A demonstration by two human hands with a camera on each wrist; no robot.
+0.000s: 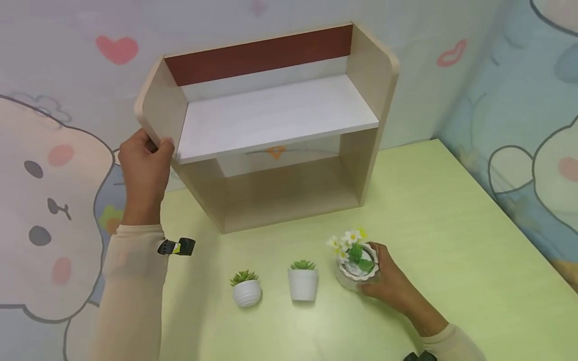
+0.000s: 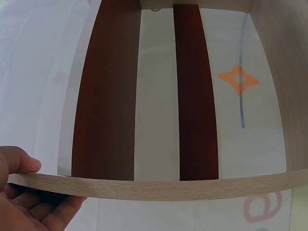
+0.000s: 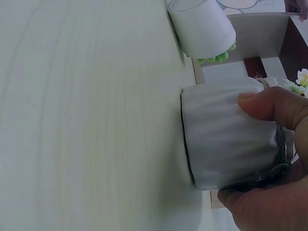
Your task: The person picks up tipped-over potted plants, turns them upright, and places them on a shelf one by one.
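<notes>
A small two-tier wooden shelf (image 1: 280,113) stands on the table against the wall. My left hand (image 1: 146,170) grips the front edge of its left side panel, thumb on the inner face and fingers outside, as the left wrist view shows too. At the right, my right hand (image 1: 390,281) holds a white flower pot (image 3: 231,137) with small white and yellow flowers (image 1: 349,243), thumb on one side and fingers round the other. Left of it stand a smooth white pot with a green succulent (image 1: 303,283) and a rounder ribbed pot with a succulent (image 1: 246,291).
The light green table (image 1: 451,240) spreads in front and to the right of the shelf, its right edge meeting a wall with cartoon prints. Behind the shelf is a pale wall (image 1: 226,25) with a pink heart (image 1: 117,49). A black strap (image 1: 176,246) sits at my left wrist.
</notes>
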